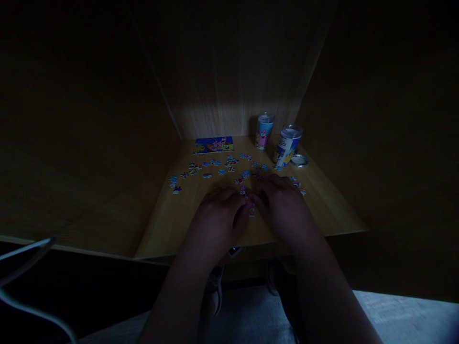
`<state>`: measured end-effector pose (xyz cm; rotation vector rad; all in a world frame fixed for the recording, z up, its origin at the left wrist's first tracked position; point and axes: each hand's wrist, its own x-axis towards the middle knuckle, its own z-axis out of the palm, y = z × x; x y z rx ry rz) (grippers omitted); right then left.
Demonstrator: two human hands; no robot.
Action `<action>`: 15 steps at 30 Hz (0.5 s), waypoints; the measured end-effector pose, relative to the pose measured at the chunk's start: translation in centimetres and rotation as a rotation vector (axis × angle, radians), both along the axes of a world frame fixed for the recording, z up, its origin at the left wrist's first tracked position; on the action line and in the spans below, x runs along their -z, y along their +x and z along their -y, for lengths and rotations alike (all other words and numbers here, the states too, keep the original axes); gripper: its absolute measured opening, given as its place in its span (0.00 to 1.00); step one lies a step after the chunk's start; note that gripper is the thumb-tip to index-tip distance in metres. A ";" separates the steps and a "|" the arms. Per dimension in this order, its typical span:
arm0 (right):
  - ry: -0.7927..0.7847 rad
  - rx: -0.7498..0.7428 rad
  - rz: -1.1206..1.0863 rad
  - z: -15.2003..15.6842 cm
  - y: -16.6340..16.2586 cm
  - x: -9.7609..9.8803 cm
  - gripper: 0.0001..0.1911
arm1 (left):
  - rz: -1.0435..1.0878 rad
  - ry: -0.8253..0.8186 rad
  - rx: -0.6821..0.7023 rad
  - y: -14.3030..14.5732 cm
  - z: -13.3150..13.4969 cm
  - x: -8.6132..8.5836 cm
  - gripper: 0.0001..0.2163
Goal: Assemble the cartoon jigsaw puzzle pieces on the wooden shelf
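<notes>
Both my hands meet over the near middle of a wooden desk top. My left hand pinches pink and purple jigsaw pieces between thumb and finger. From the other side, my right hand closes its thumb and fingers on the same small group. A pinkish piece pokes out above the fingertips, and a greenish one shows below them. How the pieces join is partly hidden by my fingers. Just beyond my hands lie loose jigsaw pieces, mostly blue, with some red.
More loose pieces spread to the left. A blue cartoon picture card lies at the back. Two printed cylindrical tubs, one pink and blue, one blue and white, stand back right beside a round lid. Wooden panels enclose three sides.
</notes>
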<state>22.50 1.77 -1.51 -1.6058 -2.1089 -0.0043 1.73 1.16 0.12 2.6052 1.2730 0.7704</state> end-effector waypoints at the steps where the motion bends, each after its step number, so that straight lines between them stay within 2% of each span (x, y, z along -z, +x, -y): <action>1: -0.001 -0.001 -0.008 0.0 0.0 0.0 0.12 | 0.003 -0.002 0.002 0.0 0.0 0.0 0.05; 9: 0.077 0.137 0.002 0.4 -0.1 0.1 0.13 | 0.017 -0.016 0.001 0.1 0.1 -0.1 0.05; 15: 0.053 0.176 0.045 0.4 -0.2 0.2 0.16 | 0.010 -0.009 -0.002 0.0 0.1 0.1 0.05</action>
